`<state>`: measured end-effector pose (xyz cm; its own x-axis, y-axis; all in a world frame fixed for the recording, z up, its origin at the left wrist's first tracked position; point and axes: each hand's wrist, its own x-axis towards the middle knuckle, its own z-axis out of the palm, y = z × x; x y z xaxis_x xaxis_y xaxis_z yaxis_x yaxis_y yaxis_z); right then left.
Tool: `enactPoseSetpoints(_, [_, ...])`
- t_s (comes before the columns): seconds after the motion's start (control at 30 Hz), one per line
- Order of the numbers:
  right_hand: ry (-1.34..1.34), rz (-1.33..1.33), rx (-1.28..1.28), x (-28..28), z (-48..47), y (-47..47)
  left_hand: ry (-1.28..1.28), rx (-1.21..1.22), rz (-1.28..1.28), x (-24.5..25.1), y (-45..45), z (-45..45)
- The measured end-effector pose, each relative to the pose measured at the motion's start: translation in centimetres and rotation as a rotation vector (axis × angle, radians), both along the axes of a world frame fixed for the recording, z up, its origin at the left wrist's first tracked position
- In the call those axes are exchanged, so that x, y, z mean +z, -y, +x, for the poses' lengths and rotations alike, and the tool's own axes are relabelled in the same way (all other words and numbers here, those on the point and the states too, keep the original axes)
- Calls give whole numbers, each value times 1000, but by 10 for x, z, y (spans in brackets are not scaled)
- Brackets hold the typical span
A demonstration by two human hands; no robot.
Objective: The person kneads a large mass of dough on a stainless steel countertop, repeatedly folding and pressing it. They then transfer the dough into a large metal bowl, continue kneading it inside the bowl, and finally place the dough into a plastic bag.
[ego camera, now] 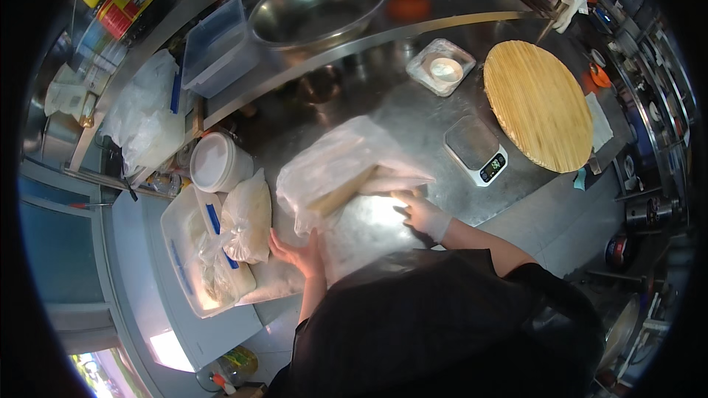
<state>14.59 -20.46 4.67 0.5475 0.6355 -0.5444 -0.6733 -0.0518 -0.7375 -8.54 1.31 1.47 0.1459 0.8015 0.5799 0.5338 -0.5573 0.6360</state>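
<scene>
On the steel worktop point(387, 226) in front of me lies a clear plastic sheet or bag point(337, 160), loosely spread over a long tan piece point(345, 192) that looks like dough. My left hand point(301, 254) is at its near left edge, fingers spread and nothing visibly gripped. At the lower right of the plastic is my right hand point(426, 215), in what looks like a thin clear glove, with its fingers apart; whether a fingertip touches the plastic cannot be told. A tied plastic bag of pale material point(249, 221) sits just left of my left hand.
A digital kitchen scale point(475, 149), a round wooden board point(536, 105) and a tray with a bowl of white powder point(445, 70) are to the right. White lidded tubs point(213, 163) and a plastic bin point(182, 254) stand left. A large steel basin point(321, 8) rests on the shelf behind.
</scene>
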Motion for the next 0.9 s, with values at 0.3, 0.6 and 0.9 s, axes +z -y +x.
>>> enactPoseSetpoints(0.3, [-95,369,-285,-9,26,-64,723,-328,-941,48,-5,13])
enactPoseSetpoints(0.6, [-52,522,-56,138,84,15,478,-638,-770,222,-64,11])
enactPoseSetpoints(0.9, [-416,549,-185,122,108,36,-680,-251,-8,256,-58,-6])
